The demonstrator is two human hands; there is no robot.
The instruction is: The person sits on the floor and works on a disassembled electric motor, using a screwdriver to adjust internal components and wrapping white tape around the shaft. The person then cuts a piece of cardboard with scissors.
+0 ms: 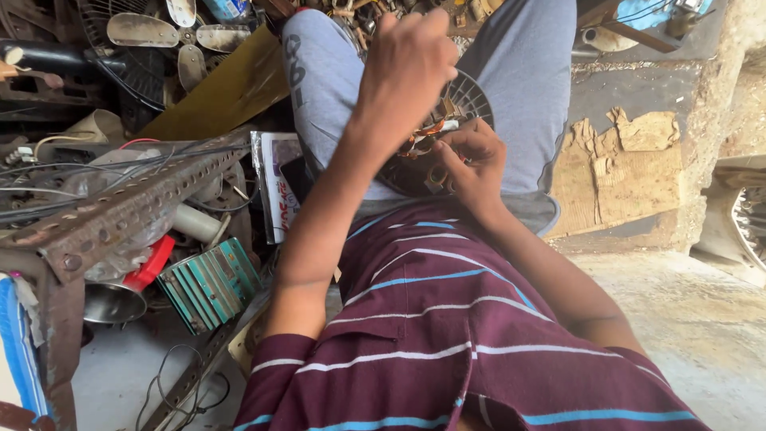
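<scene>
One fan motor (435, 148) rests on the person's lap. The right hand (471, 164) pinches its copper windings with curled fingers. The left hand (407, 68) hovers above, fingers pressed into a fist. One three-bladed fan (179, 36) lies beyond.

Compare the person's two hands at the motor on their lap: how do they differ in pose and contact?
The left hand is raised above the motor, closed into a loose fist with its back to the camera; the right hand sits lower, fingers curled against the motor's near edge. Whether the left hand holds anything cannot be told; the right hand touches the motor. Both are bare and work over the lap.
</scene>
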